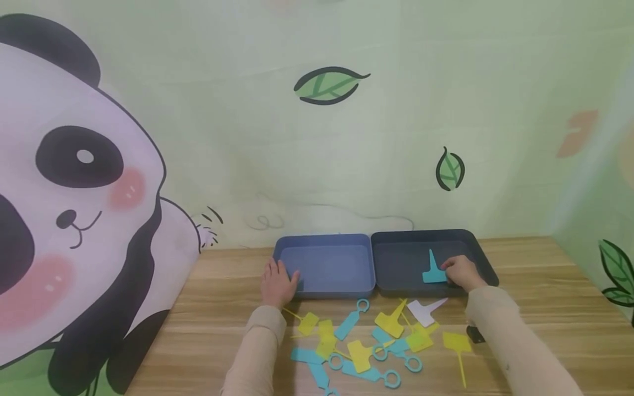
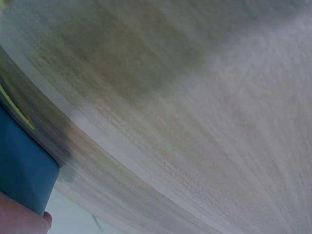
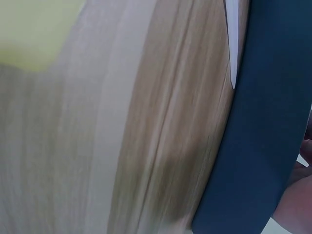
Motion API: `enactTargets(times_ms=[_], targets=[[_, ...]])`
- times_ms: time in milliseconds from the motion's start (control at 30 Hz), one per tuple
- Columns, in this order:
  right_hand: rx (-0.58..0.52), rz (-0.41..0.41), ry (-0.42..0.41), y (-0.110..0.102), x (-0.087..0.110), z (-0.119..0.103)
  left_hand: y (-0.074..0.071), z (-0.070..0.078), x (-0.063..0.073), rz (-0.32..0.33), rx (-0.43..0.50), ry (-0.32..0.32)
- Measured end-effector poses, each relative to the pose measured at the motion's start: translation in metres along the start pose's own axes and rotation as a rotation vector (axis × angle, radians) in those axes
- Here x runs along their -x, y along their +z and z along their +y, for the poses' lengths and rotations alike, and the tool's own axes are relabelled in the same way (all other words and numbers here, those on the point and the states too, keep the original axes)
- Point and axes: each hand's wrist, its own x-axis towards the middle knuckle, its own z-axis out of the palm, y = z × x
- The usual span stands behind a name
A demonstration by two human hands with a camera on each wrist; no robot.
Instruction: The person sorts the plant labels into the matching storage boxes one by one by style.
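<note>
My right hand (image 1: 463,272) reaches over the dark grey tray (image 1: 396,291) and pinches one end of a blue T-shaped plant label (image 1: 433,273). Its pointed stem faces the back of that tray. At the near left corner of the blue-grey tray (image 1: 327,293), my left hand (image 1: 278,285) rests on the rim with fingers spread. The left wrist view catches a bit of that hand (image 2: 22,217) beside the tray wall (image 2: 24,161). In the right wrist view, the dark tray wall (image 3: 258,112) hides most of the right hand (image 3: 297,200).
In front of the trays lie mixed yellow T-shaped labels (image 1: 360,355), blue ring-ended tags (image 1: 349,325) and a white T-shaped label (image 1: 422,312). One yellow label (image 1: 458,343) lies near my right forearm. A panda-printed backdrop (image 1: 238,137) stands behind the wooden table (image 1: 218,275).
</note>
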Motion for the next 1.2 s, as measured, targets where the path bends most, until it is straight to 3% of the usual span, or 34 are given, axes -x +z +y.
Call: enactTargets(times_ms=[333, 633, 833, 867, 1067, 1100, 1200], targets=[[0.076, 0.035, 0.008, 0.002, -0.001, -0.001, 0.002, 0.0, 0.0, 0.016, 0.0, 0.004], [0.116, 0.055, -0.041, 0.004, 0.0, -0.001, 0.001, 0.002, -0.001, 0.016, -0.002, -0.006], [0.131, 0.046, -0.045, -0.002, 0.0, -0.003, 0.001, 0.002, -0.001, 0.011, 0.051, -0.016], [0.128, 0.043, -0.052, -0.004, 0.0, -0.005, 0.011, -0.004, -0.006, 0.035, 0.045, 0.001], [0.092, 0.055, -0.2, -0.024, 0.007, -0.024, 0.014, -0.006, -0.009, 0.046, 0.044, 0.011], [0.087, 0.056, -0.226, -0.027, 0.009, -0.028, 0.004, -0.001, -0.004, 0.023, 0.051, -0.004], [0.074, 0.032, -0.281, -0.036, 0.016, -0.038, 0.003, 0.001, -0.003, 0.024, 0.022, -0.005]])
